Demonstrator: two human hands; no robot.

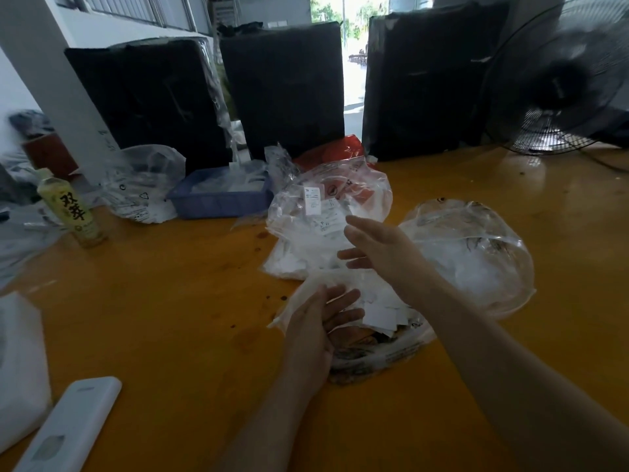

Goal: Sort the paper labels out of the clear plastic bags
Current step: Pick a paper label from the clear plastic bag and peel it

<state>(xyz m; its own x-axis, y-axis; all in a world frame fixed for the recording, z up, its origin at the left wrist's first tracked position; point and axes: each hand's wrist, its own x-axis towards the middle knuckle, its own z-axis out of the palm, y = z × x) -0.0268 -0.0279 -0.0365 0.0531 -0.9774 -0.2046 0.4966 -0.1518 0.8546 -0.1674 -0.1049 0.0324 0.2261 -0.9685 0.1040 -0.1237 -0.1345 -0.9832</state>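
Your R hand [371, 245], fingers spread, holds nothing, nearer the far bag [326, 212]; L hand [320, 321], open, rests on near labels [377, 310].

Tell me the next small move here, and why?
Probably bring the right hand down onto the nearest clear bag and pinch out a paper label. Both hands are open and hold nothing, the left hand already rests at that bag's edge, and loose white labels lie exposed there.
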